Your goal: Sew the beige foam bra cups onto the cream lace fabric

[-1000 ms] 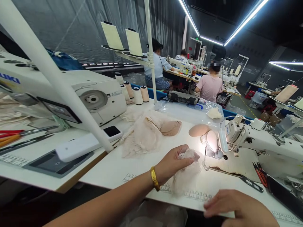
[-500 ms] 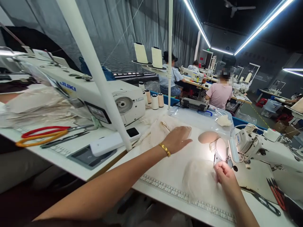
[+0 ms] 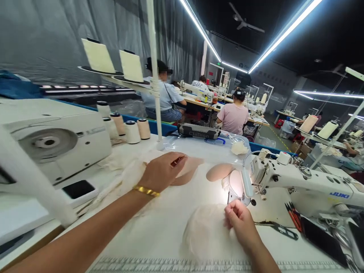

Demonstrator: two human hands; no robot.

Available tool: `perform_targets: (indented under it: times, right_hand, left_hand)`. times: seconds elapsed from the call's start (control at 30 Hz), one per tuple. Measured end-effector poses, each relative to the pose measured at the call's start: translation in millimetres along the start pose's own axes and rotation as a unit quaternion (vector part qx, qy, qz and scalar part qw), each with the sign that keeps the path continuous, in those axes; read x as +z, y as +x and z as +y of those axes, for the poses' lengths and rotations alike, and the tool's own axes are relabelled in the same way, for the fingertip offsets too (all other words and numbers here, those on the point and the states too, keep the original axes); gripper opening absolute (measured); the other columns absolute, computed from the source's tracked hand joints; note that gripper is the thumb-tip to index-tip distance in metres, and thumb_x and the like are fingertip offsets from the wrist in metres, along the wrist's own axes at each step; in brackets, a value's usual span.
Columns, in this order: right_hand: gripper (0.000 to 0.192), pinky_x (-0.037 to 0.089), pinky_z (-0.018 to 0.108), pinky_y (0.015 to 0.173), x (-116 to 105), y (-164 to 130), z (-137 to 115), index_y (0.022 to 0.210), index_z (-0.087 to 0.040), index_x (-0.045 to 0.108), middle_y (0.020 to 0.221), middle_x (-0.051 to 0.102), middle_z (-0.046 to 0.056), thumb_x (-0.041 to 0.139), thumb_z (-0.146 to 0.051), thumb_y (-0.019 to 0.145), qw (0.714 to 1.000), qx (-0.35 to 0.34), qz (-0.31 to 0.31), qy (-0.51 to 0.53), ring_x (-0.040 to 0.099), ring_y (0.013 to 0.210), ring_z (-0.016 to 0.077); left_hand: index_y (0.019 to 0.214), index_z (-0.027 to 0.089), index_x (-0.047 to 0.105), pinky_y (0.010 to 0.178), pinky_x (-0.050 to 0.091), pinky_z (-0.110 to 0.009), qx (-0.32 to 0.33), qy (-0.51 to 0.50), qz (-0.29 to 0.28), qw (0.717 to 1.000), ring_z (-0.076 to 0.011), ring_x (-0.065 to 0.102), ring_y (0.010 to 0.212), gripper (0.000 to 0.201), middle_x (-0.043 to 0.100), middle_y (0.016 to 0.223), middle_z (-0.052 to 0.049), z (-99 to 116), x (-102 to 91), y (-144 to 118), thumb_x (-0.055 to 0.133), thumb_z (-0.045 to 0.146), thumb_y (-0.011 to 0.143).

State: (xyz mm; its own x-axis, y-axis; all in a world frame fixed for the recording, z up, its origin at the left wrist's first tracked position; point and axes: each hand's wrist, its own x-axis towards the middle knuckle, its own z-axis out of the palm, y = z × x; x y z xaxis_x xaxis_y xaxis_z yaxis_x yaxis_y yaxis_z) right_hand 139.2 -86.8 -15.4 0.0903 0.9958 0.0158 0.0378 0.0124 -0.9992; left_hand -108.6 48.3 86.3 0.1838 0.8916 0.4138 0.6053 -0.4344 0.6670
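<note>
Dark ceiling is crossed by long LED strips w/ a fan between. Left wall is hung w/ grey plastic sheeting. Rows of sewing desks are seen at back.

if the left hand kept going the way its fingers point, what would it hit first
Probably the stack of tan pads: the left hand already lies over its near edge, fingers pointing right and away. Past it sits a single pad, though depth is unclear.
</note>
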Motion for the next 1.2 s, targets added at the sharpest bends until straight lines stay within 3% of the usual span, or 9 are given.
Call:
perform_targets:
  times: [0.17,0.23,0.47,0.67,0.8,0.87,0.93,1.07,1.2]
  right_hand:
    - [0.047,0.044,0.027,0.057,-2,1,-5,0.080,-0.021,0.058,0.065,0.060,-0.002,0.069,-0.066,0.079,1.000,0.004,0.021,0.021,0.058,0.060,0.0153]
    - [0.048,0.043,0.026,0.059,-6,-2,-5,0.081,-0.021,0.059,0.065,0.059,-0.003,0.068,-0.067,0.080,0.999,0.012,0.019,0.035,0.057,0.061,0.0147]
    - [0.056,0.045,0.027,0.062,-12,-4,0,0.093,-0.020,0.060,0.077,0.058,-0.001,0.054,-0.075,0.087,0.997,0.028,-0.002,0.069,0.060,0.067,0.0146]
    - [0.036,0.045,0.028,0.062,1,-10,-20,0.085,-0.022,0.061,0.068,0.059,-0.003,0.076,-0.054,0.078,0.999,-0.031,0.006,-0.009,0.059,0.064,0.0158]
    - [0.004,0.043,0.025,0.065,1,-26,-50,0.087,-0.023,0.066,0.072,0.063,-0.003,0.066,-0.027,0.087,0.983,-0.096,-0.034,-0.154,0.058,0.069,0.0143]
    - [0.005,0.043,0.025,0.067,-4,-35,-65,0.087,-0.024,0.067,0.077,0.066,-0.003,0.063,-0.022,0.089,0.966,-0.131,-0.057,-0.214,0.060,0.073,0.0143]
    - [0.006,0.043,0.025,0.068,-11,-41,-78,0.089,-0.025,0.068,0.080,0.067,-0.002,0.063,-0.021,0.091,0.950,-0.159,-0.063,-0.261,0.061,0.074,0.0145]
    - [0.010,0.043,0.026,0.067,-22,-41,-86,0.093,-0.025,0.065,0.084,0.067,0.001,0.057,-0.020,0.096,0.901,-0.252,-0.001,-0.353,0.060,0.075,0.0160]
    - [0.022,0.042,0.028,0.067,-20,-28,-72,0.093,-0.024,0.064,0.083,0.066,0.005,0.047,-0.012,0.098,0.814,-0.373,0.096,-0.435,0.060,0.076,0.0184]
  left_hand:
    - [0.080,0.021,0.068,0.053,0.039,-0.024,0.007,-0.087,-0.210,0.974,-0.0181,0.058,0.063,0.033,0.066,0.068,0.000,35,20.2,-26,0.057,0.051,0.079]
    - [0.075,0.020,0.067,0.053,0.037,-0.024,0.024,-0.073,-0.251,0.965,-0.0167,0.055,0.060,0.027,0.062,0.063,0.001,44,30.4,-37,0.056,0.045,0.077]
    - [0.073,0.020,0.064,0.059,0.038,-0.025,0.028,-0.046,-0.254,0.966,-0.0169,0.056,0.065,0.019,0.064,0.066,0.001,51,46.0,-45,0.053,0.035,0.076]
    - [0.080,0.020,0.064,0.064,0.041,-0.027,0.071,0.036,-0.287,0.955,-0.0214,0.062,0.073,0.017,0.069,0.077,-0.002,50,49.9,-41,0.055,0.034,0.077]
    - [0.122,0.024,0.064,0.096,0.045,-0.034,0.182,-0.054,-0.389,0.902,-0.0321,0.060,0.117,0.058,0.066,0.128,-0.008,56,51.5,-36,0.075,0.038,0.067]
    - [0.118,0.025,0.066,0.095,0.045,-0.033,0.203,-0.093,-0.462,0.858,-0.0312,0.061,0.113,0.057,0.068,0.122,-0.005,61,52.8,-32,0.078,0.034,0.063]
    - [0.100,0.024,0.068,0.084,0.046,-0.029,0.190,-0.097,-0.504,0.837,-0.0270,0.062,0.098,0.038,0.069,0.102,-0.001,64,54.4,-28,0.075,0.030,0.063]
    - [0.076,0.020,0.056,0.063,0.036,-0.025,0.183,-0.074,-0.468,0.862,-0.0194,0.054,0.075,0.018,0.059,0.076,0.002,60,55.4,-20,0.069,0.031,0.071]
    - [0.073,0.021,0.049,0.063,0.033,-0.029,0.306,-0.011,-0.286,0.908,-0.0174,0.048,0.065,0.020,0.055,0.068,0.001,45,57.5,-20,0.059,0.031,0.087]
